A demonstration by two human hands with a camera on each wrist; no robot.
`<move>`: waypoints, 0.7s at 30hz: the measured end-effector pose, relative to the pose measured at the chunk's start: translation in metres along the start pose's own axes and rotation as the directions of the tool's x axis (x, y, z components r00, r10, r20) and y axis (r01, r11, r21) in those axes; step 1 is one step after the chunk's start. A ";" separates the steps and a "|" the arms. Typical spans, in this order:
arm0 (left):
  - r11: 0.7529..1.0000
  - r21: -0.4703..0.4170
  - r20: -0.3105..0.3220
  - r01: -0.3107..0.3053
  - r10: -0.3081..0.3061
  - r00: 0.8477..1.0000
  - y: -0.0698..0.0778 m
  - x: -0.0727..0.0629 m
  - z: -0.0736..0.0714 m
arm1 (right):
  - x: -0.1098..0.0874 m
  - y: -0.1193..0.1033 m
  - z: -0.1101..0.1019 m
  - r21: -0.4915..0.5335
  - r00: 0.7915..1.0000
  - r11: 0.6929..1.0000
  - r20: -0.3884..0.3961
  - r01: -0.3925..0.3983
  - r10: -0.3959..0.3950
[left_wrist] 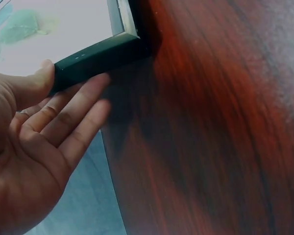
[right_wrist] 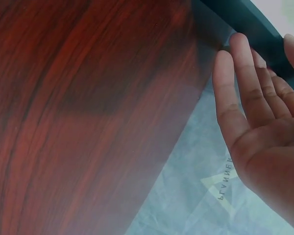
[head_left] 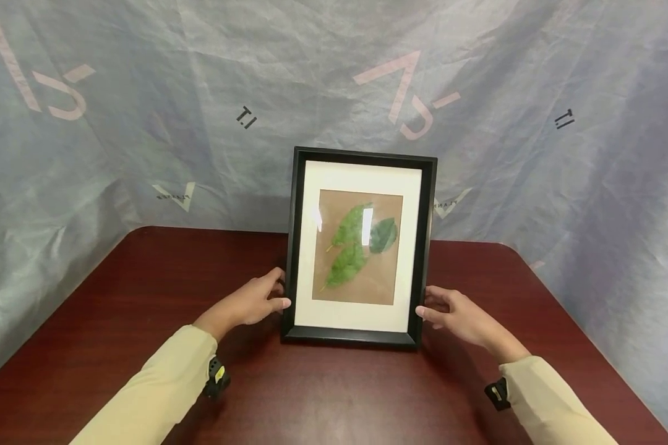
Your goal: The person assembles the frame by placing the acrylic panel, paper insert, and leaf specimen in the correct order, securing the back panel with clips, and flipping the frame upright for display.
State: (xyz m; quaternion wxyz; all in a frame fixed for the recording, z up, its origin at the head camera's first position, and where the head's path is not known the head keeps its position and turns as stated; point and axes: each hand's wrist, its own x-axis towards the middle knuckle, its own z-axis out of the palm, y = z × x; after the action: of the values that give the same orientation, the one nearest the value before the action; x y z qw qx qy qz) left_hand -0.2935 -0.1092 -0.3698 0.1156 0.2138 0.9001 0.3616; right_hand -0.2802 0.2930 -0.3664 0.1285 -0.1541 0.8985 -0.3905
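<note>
A black picture frame (head_left: 352, 335) stands upright on the table, tilted slightly in the head view. Inside it, a white mat (head_left: 356, 315) surrounds a brown panel with green leaves (head_left: 349, 262) on it. My left hand (head_left: 256, 301) grips the frame's left side low down, thumb at the front edge. Opposite it, my right hand (head_left: 456, 314) holds the lower right side the same way. In the left wrist view, the thumb lies on the black border (left_wrist: 98, 56) while other fingers extend behind and below. The right wrist view shows similar fingers beside the border (right_wrist: 255, 29).
The dark red wooden table (head_left: 356, 395) spreads out around the frame. Behind it and along the sides hangs a grey printed curtain (head_left: 200, 136). Black bands with devices (head_left: 217, 378) sit at both wrists, below beige sleeves (head_left: 161, 383).
</note>
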 end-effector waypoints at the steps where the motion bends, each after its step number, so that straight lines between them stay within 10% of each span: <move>1: 1.000 0.001 0.002 0.007 -0.007 1.000 0.000 0.000 -0.001 | 0.001 -0.001 0.000 -0.004 1.000 1.000 -0.001 -0.005 0.005; 21: 0.996 0.023 -0.070 0.084 -0.082 0.994 0.004 0.007 0.005 | 0.010 -0.001 0.002 -0.036 0.998 0.999 -0.050 -0.031 0.029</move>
State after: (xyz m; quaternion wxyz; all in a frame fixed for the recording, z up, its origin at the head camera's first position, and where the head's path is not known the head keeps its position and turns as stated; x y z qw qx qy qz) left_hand -0.2965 -0.1006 -0.3712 0.0968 0.1652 0.9163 0.3518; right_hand -0.2886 0.2874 -0.3680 0.1090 -0.1333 0.9107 -0.3755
